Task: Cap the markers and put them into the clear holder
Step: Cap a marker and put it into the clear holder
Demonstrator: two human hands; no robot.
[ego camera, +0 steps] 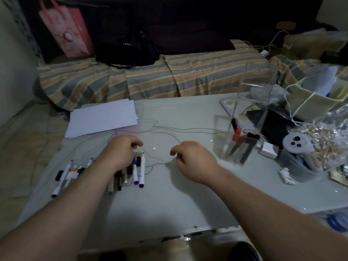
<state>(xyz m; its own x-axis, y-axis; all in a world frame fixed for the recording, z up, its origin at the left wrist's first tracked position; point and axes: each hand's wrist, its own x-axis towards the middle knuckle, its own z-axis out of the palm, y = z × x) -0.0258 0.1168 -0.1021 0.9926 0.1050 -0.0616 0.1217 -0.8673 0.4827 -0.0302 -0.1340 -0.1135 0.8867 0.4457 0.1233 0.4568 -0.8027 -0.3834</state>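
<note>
Several white markers (pixel 139 171) with black and blue caps lie in a row on the pale table (pixel 169 200), left of centre. A second loose group of markers (pixel 66 175) lies further left. My left hand (pixel 120 153) is over the top of the middle row with its fingers curled down onto it; what they hold is hidden. My right hand (pixel 190 161) hovers to the right of the row, fingers loosely curled and holding nothing. The clear holder (pixel 222 146) stands to its right, with red-capped and black-capped markers (pixel 240 142) leaning inside.
A stack of white paper (pixel 101 119) lies at the back left. A white controller (pixel 295 146), a white charger (pixel 268 148), crinkly plastic bags (pixel 325 136) and other clutter crowd the right side behind the holder. A striped sofa (pixel 150 78) runs behind the table.
</note>
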